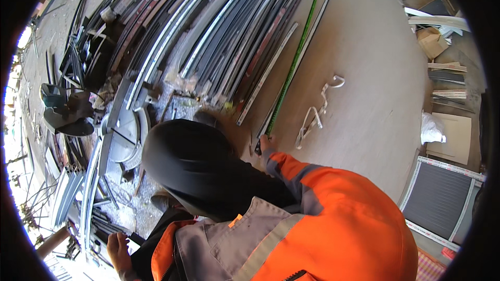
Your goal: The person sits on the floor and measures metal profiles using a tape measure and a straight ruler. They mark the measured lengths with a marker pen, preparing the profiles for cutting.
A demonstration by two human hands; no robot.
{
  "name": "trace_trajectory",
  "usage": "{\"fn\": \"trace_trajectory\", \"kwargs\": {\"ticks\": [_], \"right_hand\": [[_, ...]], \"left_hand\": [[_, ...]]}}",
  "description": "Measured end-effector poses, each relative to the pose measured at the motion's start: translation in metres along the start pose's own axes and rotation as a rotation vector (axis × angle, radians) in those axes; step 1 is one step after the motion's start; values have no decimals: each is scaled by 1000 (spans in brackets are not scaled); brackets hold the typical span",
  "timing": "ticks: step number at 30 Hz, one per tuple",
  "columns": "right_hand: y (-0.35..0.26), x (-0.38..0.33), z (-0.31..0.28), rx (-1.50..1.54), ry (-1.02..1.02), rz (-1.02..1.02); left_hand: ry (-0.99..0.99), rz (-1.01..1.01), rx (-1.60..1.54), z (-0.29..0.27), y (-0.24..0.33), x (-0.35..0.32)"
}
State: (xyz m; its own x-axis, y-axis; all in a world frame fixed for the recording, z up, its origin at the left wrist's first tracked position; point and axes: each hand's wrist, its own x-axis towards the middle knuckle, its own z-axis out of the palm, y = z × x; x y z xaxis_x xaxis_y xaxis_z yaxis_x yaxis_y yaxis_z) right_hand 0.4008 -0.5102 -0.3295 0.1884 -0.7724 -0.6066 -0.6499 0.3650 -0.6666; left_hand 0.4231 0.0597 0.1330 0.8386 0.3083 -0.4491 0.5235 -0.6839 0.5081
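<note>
A tape measure sits in my right hand (265,143), its dark case partly hidden by my fingers. The green blade (291,70) runs out from it, away from me across the floor. Along the blade's right side lies a long thin pale strip (319,20). To its left, a shorter white strip (267,75) lies on the floor, apart from my hand. Low on the left is my left hand (119,252), with its fingers apart and nothing seen in them. Dark bars lie on the floor near it.
Many long metal profiles (229,36) cover the floor ahead. A circular saw machine (122,135) stands at the left, with scrap around it. A crumpled white ribbon (315,117) lies right of the tape. A cardboard box (432,42) and a framed grey panel (440,198) are at the right.
</note>
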Motion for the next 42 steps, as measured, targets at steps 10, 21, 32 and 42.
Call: {"fn": "trace_trajectory", "kwargs": {"ticks": [10, 21, 32, 42], "right_hand": [[95, 42, 15, -279, -50, -141], [12, -22, 13, -170, -83, 188], [49, 1, 17, -296, -181, 71], [35, -1, 14, -315, -11, -44]], "left_hand": [[-13, -82, 65, -5, -21, 4], [-50, -122, 55, -9, -39, 9], [-8, -91, 134, -2, -54, 21], [-63, -115, 73, 7, 1, 5]]}}
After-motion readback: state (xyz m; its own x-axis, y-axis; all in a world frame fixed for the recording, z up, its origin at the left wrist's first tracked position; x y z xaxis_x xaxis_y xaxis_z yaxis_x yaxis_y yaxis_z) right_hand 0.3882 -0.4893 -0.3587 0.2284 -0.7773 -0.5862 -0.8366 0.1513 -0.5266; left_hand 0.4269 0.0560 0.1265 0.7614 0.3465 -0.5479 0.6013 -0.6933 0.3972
